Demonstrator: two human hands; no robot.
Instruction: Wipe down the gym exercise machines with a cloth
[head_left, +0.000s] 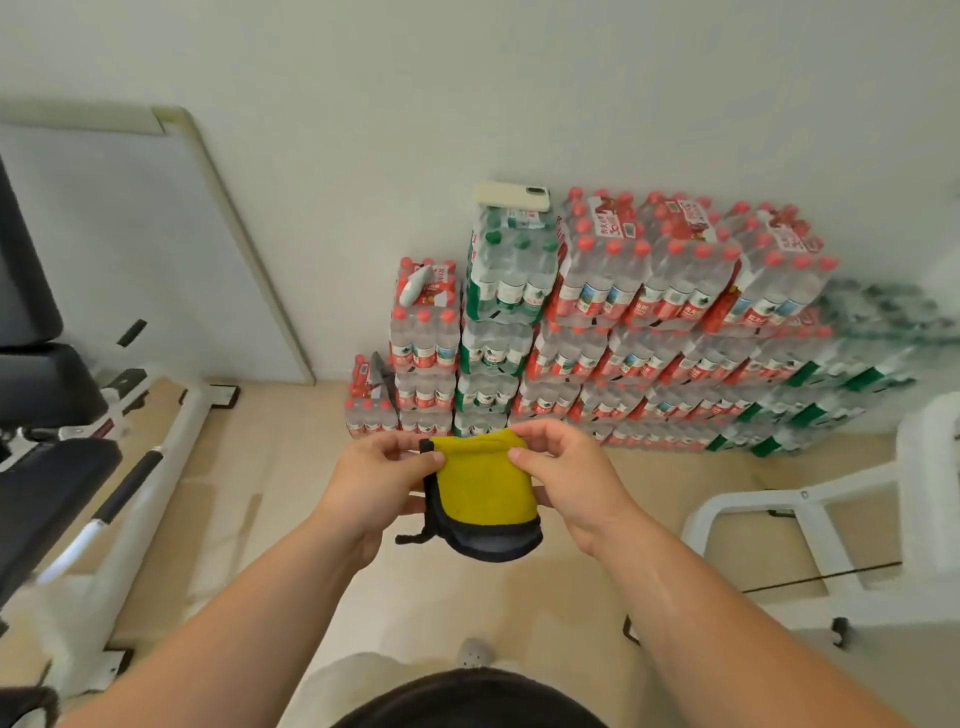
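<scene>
Head view: both hands hold a folded fuzzy yellow cloth (480, 480) with dark trim up in front of the chest, left hand (376, 480) pinching its top left corner, right hand (566, 475) pinching the top right. Stacked shrink-wrapped bottle packs (649, 322) line the wall; a white tubular machine (78, 452) with black pads stands at left.

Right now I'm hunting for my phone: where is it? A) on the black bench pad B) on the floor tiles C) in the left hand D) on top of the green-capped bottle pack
D: the phone lies flat on top of the green-capped bottle pack.
</scene>
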